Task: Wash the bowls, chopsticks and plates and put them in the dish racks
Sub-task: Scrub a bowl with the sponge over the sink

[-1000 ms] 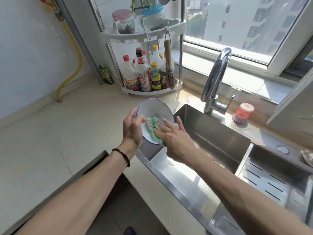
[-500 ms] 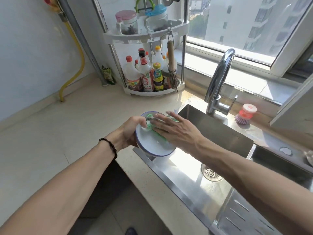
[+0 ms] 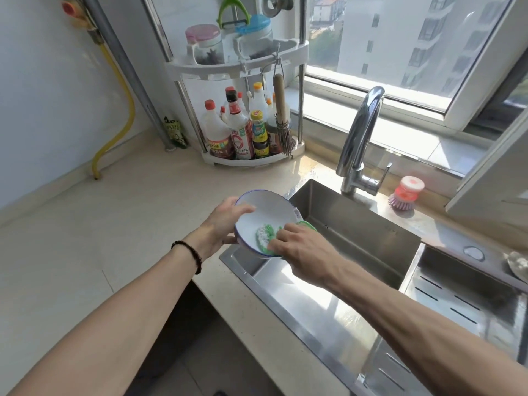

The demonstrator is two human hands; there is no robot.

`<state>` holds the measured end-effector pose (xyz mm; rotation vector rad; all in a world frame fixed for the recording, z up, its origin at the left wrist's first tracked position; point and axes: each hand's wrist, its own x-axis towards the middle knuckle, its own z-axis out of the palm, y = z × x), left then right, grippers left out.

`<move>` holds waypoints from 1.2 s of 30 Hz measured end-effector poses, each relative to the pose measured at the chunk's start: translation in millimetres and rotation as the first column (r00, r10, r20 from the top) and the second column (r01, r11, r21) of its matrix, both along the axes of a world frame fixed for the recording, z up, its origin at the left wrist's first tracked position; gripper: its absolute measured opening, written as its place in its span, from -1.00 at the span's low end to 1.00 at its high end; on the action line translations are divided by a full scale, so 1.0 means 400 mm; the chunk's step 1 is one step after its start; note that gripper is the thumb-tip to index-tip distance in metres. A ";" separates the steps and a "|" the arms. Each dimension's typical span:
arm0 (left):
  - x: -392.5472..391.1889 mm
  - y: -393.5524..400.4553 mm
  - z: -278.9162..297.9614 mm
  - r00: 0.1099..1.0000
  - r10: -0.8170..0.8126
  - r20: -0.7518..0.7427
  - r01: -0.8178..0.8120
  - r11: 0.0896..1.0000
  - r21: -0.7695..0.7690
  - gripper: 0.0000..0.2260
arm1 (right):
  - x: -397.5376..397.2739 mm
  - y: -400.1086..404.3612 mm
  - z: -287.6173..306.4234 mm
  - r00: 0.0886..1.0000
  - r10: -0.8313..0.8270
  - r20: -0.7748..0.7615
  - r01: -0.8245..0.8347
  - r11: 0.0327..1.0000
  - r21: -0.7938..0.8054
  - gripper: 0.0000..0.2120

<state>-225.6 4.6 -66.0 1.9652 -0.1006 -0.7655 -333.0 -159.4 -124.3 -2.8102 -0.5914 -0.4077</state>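
While the left hand (image 3: 221, 224) grips the rim of a white bowl (image 3: 264, 217) with a thin blue edge, it's tilted over the near-left corner of the shiny steel sink (image 3: 357, 244). The right hand (image 3: 303, 250) has fingers curled on a nubby green-and-white sponge (image 3: 265, 234), pressed inside the bowl. The glazed inside looks smooth. Curved chrome tap (image 3: 360, 138) behind, matte beige counter (image 3: 114, 224) to the left.

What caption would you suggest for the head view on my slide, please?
Left hand tilts a white bowl over the sink while the right hand scrubs it with a green sponge.
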 end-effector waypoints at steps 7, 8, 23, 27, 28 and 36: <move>-0.026 0.031 -0.073 -0.088 -0.848 0.523 0.253 0.488 0.835 -0.67 | -0.021 -0.048 0.013 1.000 -0.025 0.004 0.025 1.000 0.007 -0.66; -0.032 0.021 -0.071 -0.140 -0.859 0.492 0.225 0.456 0.861 -0.77 | -0.022 -0.051 0.017 0.999 -0.034 -0.012 0.034 0.999 0.012 -0.67; -0.110 -0.061 -0.003 0.954 -0.272 0.128 0.289 0.947 -0.139 -0.90 | -0.071 0.058 0.063 0.840 0.001 -0.543 0.533 0.189 0.825 -0.30; -0.118 -0.055 0.028 0.959 -0.271 0.086 0.282 0.945 -0.167 -0.79 | -0.052 0.046 0.067 0.887 -0.091 -0.453 0.458 0.045 0.888 -0.45; -0.123 -0.056 0.029 0.956 -0.279 0.089 0.290 0.942 -0.168 -0.80 | -0.038 0.029 0.075 0.875 -0.108 -0.473 0.475 0.001 0.880 -0.50; -0.124 -0.079 0.042 0.923 -0.300 0.243 0.334 0.935 -0.116 -0.94 | 0.011 0.045 0.091 0.842 -0.240 -0.484 0.532 0.219 0.818 -0.59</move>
